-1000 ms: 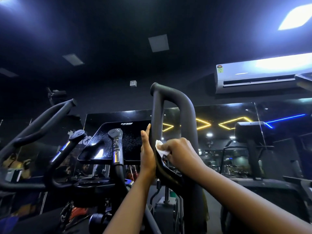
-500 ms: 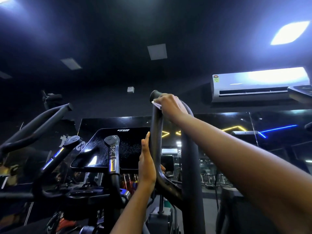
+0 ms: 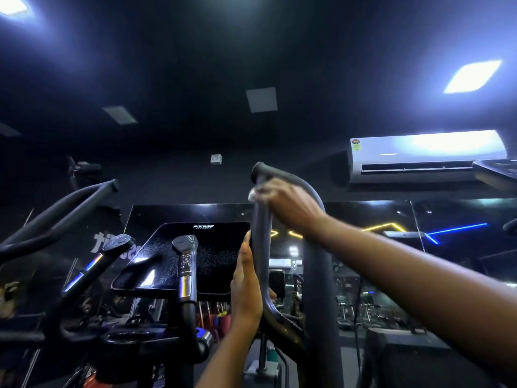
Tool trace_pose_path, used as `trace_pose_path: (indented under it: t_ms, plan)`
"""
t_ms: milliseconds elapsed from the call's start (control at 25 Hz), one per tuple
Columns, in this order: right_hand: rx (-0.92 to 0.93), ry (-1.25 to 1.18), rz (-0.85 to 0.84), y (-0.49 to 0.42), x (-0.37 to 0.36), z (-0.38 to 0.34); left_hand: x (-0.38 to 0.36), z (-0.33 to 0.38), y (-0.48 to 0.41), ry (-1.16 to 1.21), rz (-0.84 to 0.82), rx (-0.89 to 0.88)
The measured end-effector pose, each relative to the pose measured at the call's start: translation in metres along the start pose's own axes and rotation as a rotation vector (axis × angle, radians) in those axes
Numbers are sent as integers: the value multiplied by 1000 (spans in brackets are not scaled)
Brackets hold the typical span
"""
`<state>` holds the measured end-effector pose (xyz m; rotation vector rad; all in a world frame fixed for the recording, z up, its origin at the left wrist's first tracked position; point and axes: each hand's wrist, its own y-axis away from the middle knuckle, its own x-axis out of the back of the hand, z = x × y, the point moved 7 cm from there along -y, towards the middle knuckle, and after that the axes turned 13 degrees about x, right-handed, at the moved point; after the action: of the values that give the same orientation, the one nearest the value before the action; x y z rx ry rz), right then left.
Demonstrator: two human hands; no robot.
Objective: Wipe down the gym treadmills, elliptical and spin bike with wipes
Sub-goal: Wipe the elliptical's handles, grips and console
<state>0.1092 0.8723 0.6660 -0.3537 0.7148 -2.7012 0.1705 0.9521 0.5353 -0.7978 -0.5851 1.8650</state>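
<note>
I stand at the elliptical, looking up at its tall black looped right handle (image 3: 314, 264). My right hand (image 3: 291, 204) is wrapped around the upper bend of that handle, pressing a white wipe (image 3: 256, 193) against it; the wipe is blurred and mostly hidden under my fingers. My left hand (image 3: 247, 281) grips the same handle lower down on its inner bar. The dusty black console screen (image 3: 212, 256) sits just left of my left hand, with a short silver-banded grip (image 3: 186, 264) in front of it.
The left looped handle (image 3: 60, 217) curves up at the left. A second short grip (image 3: 112, 247) stands beside the console. A white air conditioner (image 3: 425, 155) hangs at the upper right. A mirror wall (image 3: 372, 264) with yellow and blue light strips lies behind.
My right hand slid with the wipe from mid-handle up to the top bend, then came slightly down. My left hand kept its grip. The view tilted upward.
</note>
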Motion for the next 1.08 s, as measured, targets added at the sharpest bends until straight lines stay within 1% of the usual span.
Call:
trace_pose_path:
  t_ms: [40, 80, 160, 200, 240, 280, 320, 360, 400, 480, 520, 560, 640, 720, 760, 800, 880, 920, 1000, 1080]
  plan:
    - [-79, 44, 25, -14, 5, 25, -1, 0, 0, -12, -16, 6]
    - [-135, 76, 0, -28, 4, 44, 0, -2, -1, -21, -21, 11]
    - [-171, 65, -108, -43, -9, 57, 2, -5, -5, -27, -16, 13]
    - [-176, 75, -123, -41, -15, 56, 1, -4, -5, -23, -21, 14]
    - [-170, 89, -91, -36, -17, 49, 1, -3, -4, -20, -27, 12]
    - [-144, 83, -56, -30, -15, 39, 1, -1, -3, -25, -25, 4]
    - [-107, 154, -117, -25, -16, 28, 0, 1, -1, -28, -24, -4]
    - [-72, 283, -189, -19, -21, 20, 0, 2, 0, -24, -19, -8]
    - [-36, 378, -174, -12, -23, 12, 1, 2, 0, -10, -12, -8]
    - [72, 462, -128, 2, -31, -12, 2, 3, 1, 30, -4, -1]
    - [135, 467, -96, 10, -30, -28, 3, 2, 0, 40, -1, 11]
    - [183, 418, -68, 17, -28, -44, 3, 0, 1, 53, 3, 36]
    - [269, 238, -9, 25, -24, -60, 3, -4, 0, 64, 22, 78]
    - [245, 40, -48, 21, -17, -48, 5, -4, 1, 50, 38, 73]
    - [200, -55, -75, 14, -16, -35, 5, -3, 2, 42, 36, 57]
    - [120, -98, -52, 8, -12, -16, 4, -2, 3, 40, 28, 45]
    - [-85, -140, -11, 7, -9, 12, 1, 1, 3, 60, 0, 44]
    - [-173, -177, 8, 11, -9, 14, 1, 1, 3, 77, -17, 49]
    - [-278, -254, 92, 25, -12, -5, 1, 0, 1, 98, -40, 59]
    - [-308, -350, 143, 44, -14, -37, 1, -2, 1, 124, -77, 83]
